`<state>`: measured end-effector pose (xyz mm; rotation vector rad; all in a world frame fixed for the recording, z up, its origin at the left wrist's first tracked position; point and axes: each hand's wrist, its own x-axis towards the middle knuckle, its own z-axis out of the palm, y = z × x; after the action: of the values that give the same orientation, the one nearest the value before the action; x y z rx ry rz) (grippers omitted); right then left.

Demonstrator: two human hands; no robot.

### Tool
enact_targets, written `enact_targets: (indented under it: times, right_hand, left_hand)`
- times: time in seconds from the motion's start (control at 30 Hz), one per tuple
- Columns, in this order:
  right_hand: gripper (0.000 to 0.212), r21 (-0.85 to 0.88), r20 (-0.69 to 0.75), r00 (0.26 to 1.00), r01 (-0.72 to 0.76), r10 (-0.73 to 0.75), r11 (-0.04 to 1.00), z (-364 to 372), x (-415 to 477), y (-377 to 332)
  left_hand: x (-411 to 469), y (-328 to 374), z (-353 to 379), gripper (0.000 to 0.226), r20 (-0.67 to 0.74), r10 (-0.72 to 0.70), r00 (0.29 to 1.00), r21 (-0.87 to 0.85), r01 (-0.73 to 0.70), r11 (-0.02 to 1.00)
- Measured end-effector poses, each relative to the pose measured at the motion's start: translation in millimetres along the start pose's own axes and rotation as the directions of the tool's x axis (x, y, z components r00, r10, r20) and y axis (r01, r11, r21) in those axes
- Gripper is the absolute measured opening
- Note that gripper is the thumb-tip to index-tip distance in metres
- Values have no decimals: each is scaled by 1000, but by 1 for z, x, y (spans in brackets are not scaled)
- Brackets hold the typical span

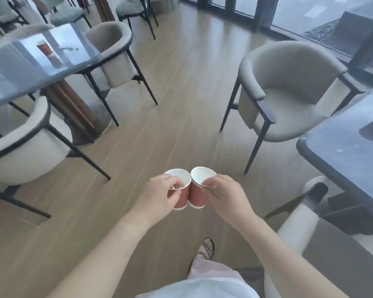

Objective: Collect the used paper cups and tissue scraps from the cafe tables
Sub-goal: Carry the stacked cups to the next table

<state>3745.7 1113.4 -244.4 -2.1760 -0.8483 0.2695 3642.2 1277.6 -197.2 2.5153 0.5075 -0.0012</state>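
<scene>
One per hand, grips two red paper cups, sides touching, over wooden floor (159,125): left hand (159,194) clamped round left cup (184,198), right hand (226,198) pinching right cup (197,195) rim.

L hand (159,193) & R hand (225,195) each grip red cup, cups touching

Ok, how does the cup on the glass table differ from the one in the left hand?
The table cup stands on the glass table, untouched; the left-hand cup is in the air, gripped near its rim by the left hand. The table cup touches no other cup; the left-hand cup sits against a second cup held by the right hand. Both look like reddish paper cups.
</scene>
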Motion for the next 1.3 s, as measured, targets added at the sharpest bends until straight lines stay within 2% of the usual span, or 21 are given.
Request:
enact_targets:
  times: [0.17, 0.3, 0.5, 0.7, 0.9, 1.17, 1.3]
  right_hand:
    - [6, -18, -78, 995, -60, 58, 998, -26, 65, 20]
    - [7, -17, -153, 977, -152, 148, 988, -45, 87, 41]
    - [8, -36, -327, 898, -324, 295, 945, -83, 123, 82]
    - [8, -27, -524, 760, -467, 385, 884, -138, 169, 118]
    - [10, 51, -711, 531, -615, 461, 787, -181, 196, 145]
    - [8, 125, -777, 352, -727, 522, 675, -216, 174, 183]
    - [8, 171, -794, 266, -766, 547, 620, -240, 153, 215]
  left_hand:
    - [93, 13, -15, 19, 29, 109, 994, 8, -109, 994]
    - [152, 31, -4, 17, 107, 186, 977, -9, -186, 982]
    - [254, 72, 24, 16, 203, 385, 901, -54, -382, 923]
    - [361, 134, 48, 19, 306, 573, 760, -122, -566, 816]
    - [437, 206, 69, 17, 394, 721, 571, -206, -709, 674]
    - [467, 283, 124, 17, 483, 816, 316, -323, -802, 502]
    - [470, 325, 158, 18, 526, 814, 247, -335, -820, 465]
